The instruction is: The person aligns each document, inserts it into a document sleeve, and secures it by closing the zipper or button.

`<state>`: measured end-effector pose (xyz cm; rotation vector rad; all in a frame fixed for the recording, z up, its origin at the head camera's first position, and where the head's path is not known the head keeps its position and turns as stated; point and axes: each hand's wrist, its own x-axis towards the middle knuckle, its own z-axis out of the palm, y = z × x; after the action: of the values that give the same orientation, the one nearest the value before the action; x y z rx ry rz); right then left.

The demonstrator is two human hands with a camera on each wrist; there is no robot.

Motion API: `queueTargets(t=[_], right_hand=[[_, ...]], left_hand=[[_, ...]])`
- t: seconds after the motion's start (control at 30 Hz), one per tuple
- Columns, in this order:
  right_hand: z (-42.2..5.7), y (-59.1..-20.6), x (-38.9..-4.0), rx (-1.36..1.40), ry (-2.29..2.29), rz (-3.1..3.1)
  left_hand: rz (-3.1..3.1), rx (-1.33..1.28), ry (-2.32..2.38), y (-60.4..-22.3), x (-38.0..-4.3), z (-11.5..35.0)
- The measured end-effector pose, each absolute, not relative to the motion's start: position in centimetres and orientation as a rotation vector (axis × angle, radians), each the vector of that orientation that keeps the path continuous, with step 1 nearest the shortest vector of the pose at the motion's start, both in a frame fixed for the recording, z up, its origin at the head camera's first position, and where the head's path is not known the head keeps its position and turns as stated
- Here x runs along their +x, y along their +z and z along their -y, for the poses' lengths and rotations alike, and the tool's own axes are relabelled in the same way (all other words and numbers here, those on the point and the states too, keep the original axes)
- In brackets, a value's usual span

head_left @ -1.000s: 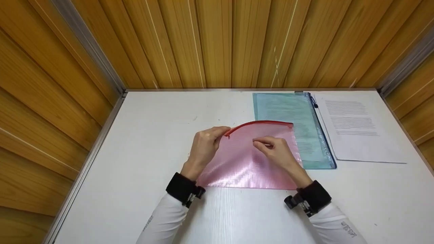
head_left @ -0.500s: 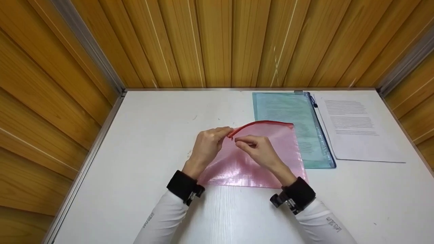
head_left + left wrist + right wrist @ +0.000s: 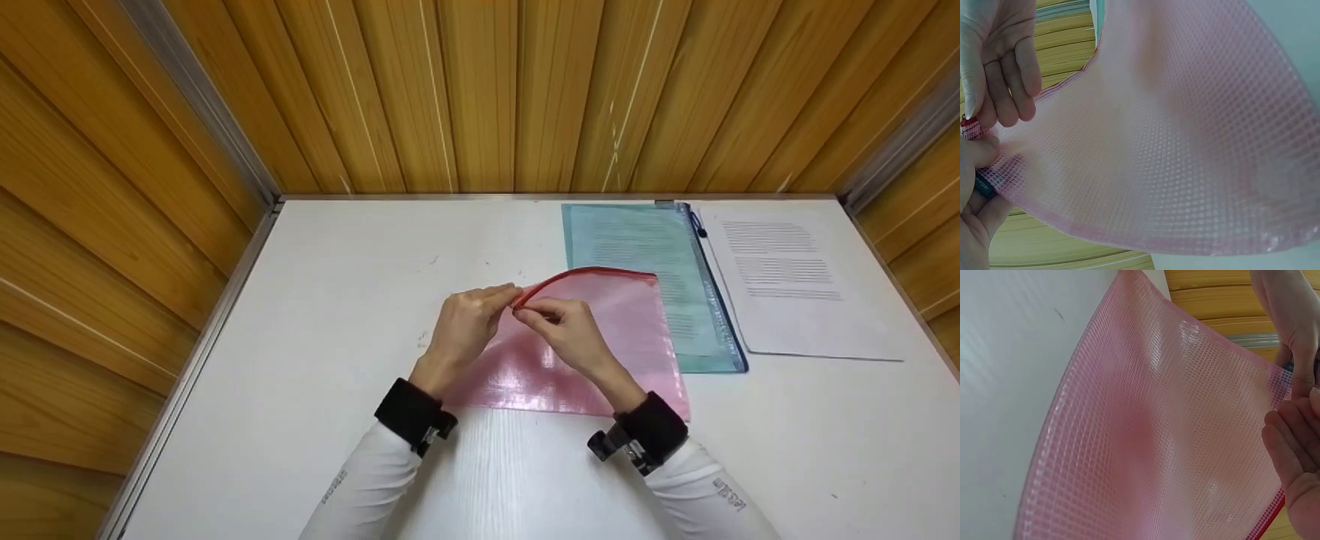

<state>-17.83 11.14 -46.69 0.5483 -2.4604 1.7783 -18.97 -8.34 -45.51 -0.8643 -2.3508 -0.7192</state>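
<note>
A translucent pink mesh zip pouch [image 3: 615, 330] with a red zipper [image 3: 592, 270] is raised off the table at its left corner. My left hand [image 3: 469, 322] grips that corner, thumb and fingers on either side, as the left wrist view also shows. At the same end of the zipper, my right hand [image 3: 566, 330] pinches the zipper pull between thumb and index finger; the pull itself is mostly hidden by the fingertips. In the left wrist view, the red zipper end [image 3: 969, 121] shows by the right thumb. A small dark label [image 3: 983, 184] sits at the gripped corner.
Behind the pouch on the right lies a teal zip pouch [image 3: 622, 232] with printed paper inside and a dark blue zipper. Printed sheets [image 3: 795, 315] lie to its right. Wood-pattern walls [image 3: 480, 97] border the white table [image 3: 337, 300] at back and sides.
My right hand has moved left across the pink pouch to the zipper's left end and taken hold of the pull. My left hand keeps its grip, shifting slightly right.
</note>
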Motion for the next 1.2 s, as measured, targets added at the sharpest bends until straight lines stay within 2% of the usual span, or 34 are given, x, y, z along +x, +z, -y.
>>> queueTargets(t=[0.5, 0.83, 1.2], right_hand=[[-12.0, -46.7, -17.8, 0.546, 1.598, 2.379], [-13.8, -47.0, -18.9, 0.312, 1.608, 2.415], [-15.2, -47.4, -19.5, 0.229, 1.516, 2.485]], left_hand=[[2.326, -0.911, -0.718, -45.8, -19.0, 8.3], [2.321, -0.926, -0.766, -45.8, -18.9, 8.2], [2.322, -0.941, -0.751, -46.0, -18.9, 8.2]])
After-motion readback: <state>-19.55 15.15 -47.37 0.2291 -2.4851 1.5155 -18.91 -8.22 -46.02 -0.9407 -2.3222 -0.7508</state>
